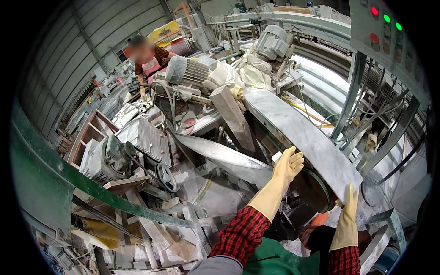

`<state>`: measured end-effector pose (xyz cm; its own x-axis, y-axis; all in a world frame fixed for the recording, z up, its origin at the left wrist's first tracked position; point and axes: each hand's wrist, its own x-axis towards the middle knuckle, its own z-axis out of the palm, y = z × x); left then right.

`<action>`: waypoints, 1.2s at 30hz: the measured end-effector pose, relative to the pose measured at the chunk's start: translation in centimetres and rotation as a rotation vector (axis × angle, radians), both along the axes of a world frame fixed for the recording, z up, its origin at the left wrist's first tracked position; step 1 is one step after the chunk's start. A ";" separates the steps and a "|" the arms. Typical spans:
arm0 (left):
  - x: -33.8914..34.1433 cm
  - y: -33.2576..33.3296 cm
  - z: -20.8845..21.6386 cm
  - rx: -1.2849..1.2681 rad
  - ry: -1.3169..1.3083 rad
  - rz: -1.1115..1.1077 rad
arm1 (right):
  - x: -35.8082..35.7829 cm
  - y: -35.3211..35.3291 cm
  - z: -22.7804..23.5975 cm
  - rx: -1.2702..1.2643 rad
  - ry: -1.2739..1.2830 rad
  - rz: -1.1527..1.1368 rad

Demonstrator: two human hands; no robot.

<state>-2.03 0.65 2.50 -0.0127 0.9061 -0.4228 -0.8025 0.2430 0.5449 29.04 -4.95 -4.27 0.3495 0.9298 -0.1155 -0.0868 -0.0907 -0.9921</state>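
A long white-grey marble slab lies over a dark roller with a green-edged belt. My right hand, in a cream rubber glove, grips the slab's near right corner, its thumb at the end edge and its fingers along the side. Beside the slab's left edge is my left hand, gloved alike, with fingers curled inward. A small white piece shows next to that hand; whether the fingers hold it is unclear. Red-and-black checked sleeves cover both forearms.
A control panel with lit lamps hangs at upper right. Electric motors sit beyond the slab. Left of it are a pale curved sheet, a stone post and a belt pulley. Another person bends at far left.
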 end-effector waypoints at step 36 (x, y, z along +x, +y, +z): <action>-1.2 -0.3 -1.9 0.035 -0.084 0.019 | -1.2 -5.0 3.7 -0.106 0.137 0.257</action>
